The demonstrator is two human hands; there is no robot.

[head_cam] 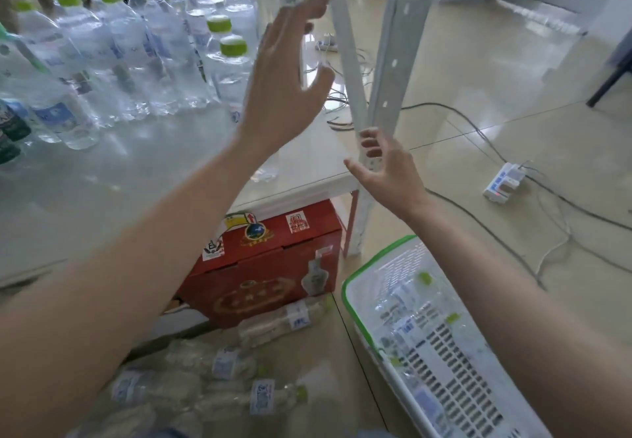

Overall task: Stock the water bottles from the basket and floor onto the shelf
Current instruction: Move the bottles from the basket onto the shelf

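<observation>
Several clear water bottles with green caps point(136, 58) stand upright on the white shelf point(307, 177) at the upper left. My left hand point(284, 71) hovers open just right of the nearest bottle point(229, 71), fingers spread, holding nothing. My right hand point(386, 167) is open at the shelf's front right corner, fingers beside the white upright post point(393, 61). More bottles lie on the floor point(222, 379) at the bottom left. A white basket with a green rim point(362, 277) at the bottom right holds a few bottles.
A red cardboard box point(270, 266) sits under the shelf. Power strips point(502, 183) and cables run across the glossy floor at right. A dark furniture leg point(612, 78) stands at the far right. People's legs are at the top.
</observation>
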